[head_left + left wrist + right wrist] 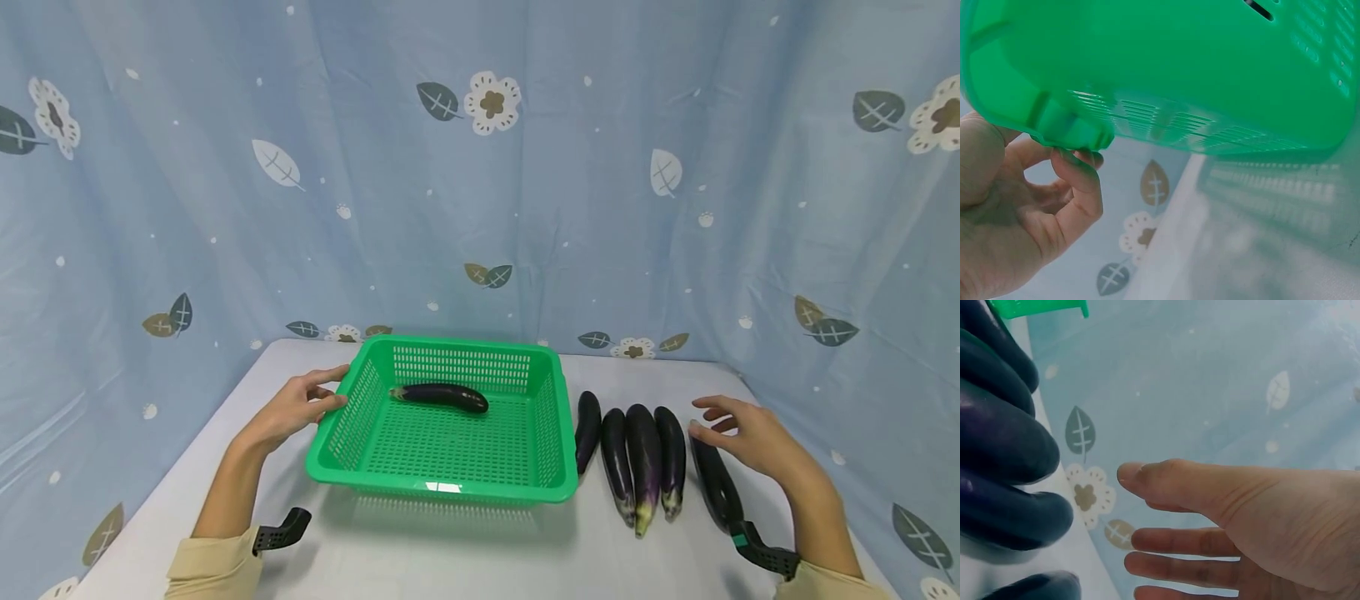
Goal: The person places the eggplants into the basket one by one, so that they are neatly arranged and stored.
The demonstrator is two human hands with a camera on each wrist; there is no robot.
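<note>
A green plastic basket (375,477) stands on the table with one dark eggplant (447,396) lying crosswise inside. My left hand (294,410) holds its left rim; in the left wrist view, thumb and curled fingers pinch the basket's edge (1072,131). On the far right, my right hand (761,442) hovers over the upper end of a lone eggplant (717,487), thumb and fingers apart with nothing between them. The right wrist view has the same hand (1272,531) with extended fingers, and the tip of that eggplant (1041,587) low at the left.
Several more eggplants lie side by side between basket and right hand, among them a purple-tinged one (643,454) and one (588,429) against the basket's right side. Behind the white table (420,558) hangs a blue patterned curtain (390,208).
</note>
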